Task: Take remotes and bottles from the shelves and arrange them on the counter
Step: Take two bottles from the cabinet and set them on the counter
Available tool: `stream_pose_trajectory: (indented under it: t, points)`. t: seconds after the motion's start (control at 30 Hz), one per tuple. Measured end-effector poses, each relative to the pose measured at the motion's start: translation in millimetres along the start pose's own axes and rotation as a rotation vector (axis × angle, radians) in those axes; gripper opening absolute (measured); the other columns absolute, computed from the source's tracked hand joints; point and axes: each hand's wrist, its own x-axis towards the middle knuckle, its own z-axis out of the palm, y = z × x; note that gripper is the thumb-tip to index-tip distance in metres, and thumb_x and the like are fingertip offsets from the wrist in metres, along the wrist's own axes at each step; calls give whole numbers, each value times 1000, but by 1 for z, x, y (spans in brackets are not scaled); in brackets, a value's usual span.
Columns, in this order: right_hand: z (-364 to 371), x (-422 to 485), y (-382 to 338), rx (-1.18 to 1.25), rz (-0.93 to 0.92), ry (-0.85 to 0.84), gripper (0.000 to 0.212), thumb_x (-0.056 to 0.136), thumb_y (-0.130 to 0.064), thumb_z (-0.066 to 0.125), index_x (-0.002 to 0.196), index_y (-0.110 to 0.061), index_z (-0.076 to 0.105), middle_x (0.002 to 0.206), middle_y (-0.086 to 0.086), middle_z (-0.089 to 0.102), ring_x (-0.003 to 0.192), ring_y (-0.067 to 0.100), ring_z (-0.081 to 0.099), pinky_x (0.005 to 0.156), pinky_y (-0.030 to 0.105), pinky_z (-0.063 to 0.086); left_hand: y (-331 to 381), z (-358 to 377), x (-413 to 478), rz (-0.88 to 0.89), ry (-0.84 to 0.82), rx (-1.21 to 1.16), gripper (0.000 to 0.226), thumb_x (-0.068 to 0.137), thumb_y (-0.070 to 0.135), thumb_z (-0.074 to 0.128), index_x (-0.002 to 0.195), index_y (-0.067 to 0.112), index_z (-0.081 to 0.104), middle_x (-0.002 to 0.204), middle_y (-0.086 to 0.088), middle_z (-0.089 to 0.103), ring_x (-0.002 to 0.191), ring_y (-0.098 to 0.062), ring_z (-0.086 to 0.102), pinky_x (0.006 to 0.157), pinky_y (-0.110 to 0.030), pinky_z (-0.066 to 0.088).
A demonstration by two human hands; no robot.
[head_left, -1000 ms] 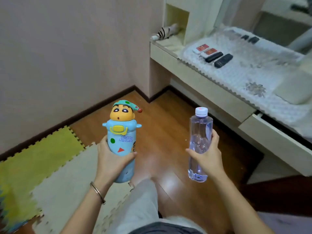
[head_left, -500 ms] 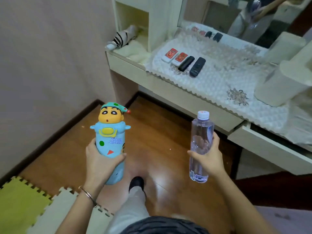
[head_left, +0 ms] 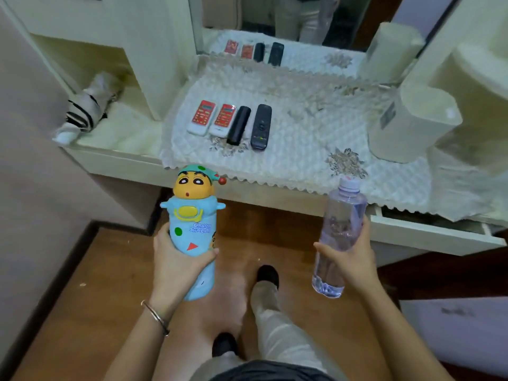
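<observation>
Two bottles are in hand and four remotes lie on the counter (head_left: 132, 158). The left hand (head_left: 176, 259) is wrapped around the lower body of the cartoon bottle (head_left: 192, 229), thumb across the front and fingers behind; it stands upright in the air just short of the counter's front edge, at about 9 o'clock from the other bottle. It is pale blue, smooth hard plastic, roughly cylindrical, with a green dot, a red triangle and blue lettering on the side, a yellow clasp on the collar, and a lid moulded as a yellow cartoon head in a teal cap tipped with a red ball. The right hand (head_left: 349, 257) clasps the clear water bottle (head_left: 339, 235) around its middle; this one is thin transparent plastic, faintly violet, upright with a slight lean, ribbed near the base, capped in white. On the counter at 12 o'clock from the cartoon bottle, the remotes lie side by side in a row on a white quilted lace-edged cloth (head_left: 302, 127): two white remotes (head_left: 202, 116) with red faces at the left, touching, then a plain black remote (head_left: 238, 125), then a black remote with buttons (head_left: 261, 126). A mirror (head_left: 288, 20) behind repeats the row. A striped folded umbrella (head_left: 82, 111) lies at 10 o'clock in an open cream cubby.
</observation>
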Motion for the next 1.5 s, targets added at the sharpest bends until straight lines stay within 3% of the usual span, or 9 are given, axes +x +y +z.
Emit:
stream_pose_trajectory:
  t: [0.23,0.4,0.57,0.73,0.9,1.07,1.13,1.23,1.5]
  points:
    - [-19,109,-23,50,-42,18,99,69,-15,80,144,-21,16,130,-2,46,116,18,49,90,28,39,59,92,88,14,-100,-31,64,38,28,86,93,13,58,91,-10,68,76,-17,70,67,-35,60]
    - [-34,188,-66,107,-111,35,96,69,-16,80,142,-20,18,137,2,46,122,23,51,98,39,44,122,140,142,88,-127,-97,62,39,22,84,94,10,58,88,-9,70,74,-14,71,62,-26,58]
    - [-32,242,-93,203,-131,77,91,68,-10,81,139,-16,24,127,-4,46,113,14,50,92,31,44,161,185,183,159,-139,-105,62,55,-1,84,86,33,43,85,10,59,69,5,64,56,-7,48]
    - [-23,272,-108,223,-104,110,87,68,-10,81,136,-13,27,119,-6,46,109,9,48,87,22,40,181,223,228,129,-229,-119,69,55,11,86,111,13,45,94,5,60,83,-6,62,60,-8,48]
    - [-15,302,-123,214,-111,149,75,66,-7,82,124,-23,37,98,-26,47,88,-8,53,67,-7,38,193,251,261,182,-276,-180,74,57,3,84,110,21,35,93,17,51,79,10,57,61,0,45]
    - [0,324,-124,231,-111,183,67,63,-7,83,102,-43,41,102,-21,58,91,-4,59,77,10,46,185,267,286,191,-334,-241,82,46,23,84,107,45,33,116,2,53,105,-16,60,87,-29,53]
    - [5,326,-121,238,-95,199,67,64,-6,83,100,-45,41,100,-30,53,89,-15,58,74,4,44,178,271,291,180,-341,-265,79,44,28,81,103,50,34,117,3,52,108,-18,59,90,-36,52]
    - [10,324,-115,246,-58,201,69,65,-10,83,110,-35,38,100,-31,51,93,-3,59,70,4,42,169,275,295,170,-359,-249,76,46,23,83,101,45,36,109,11,55,99,-5,62,83,-27,53]
    - [7,323,-99,218,-83,39,73,69,-3,79,109,-42,31,112,-21,52,90,-22,56,72,0,47,158,270,305,212,-372,-185,79,55,11,88,112,15,33,110,6,53,102,-4,59,87,-17,52]
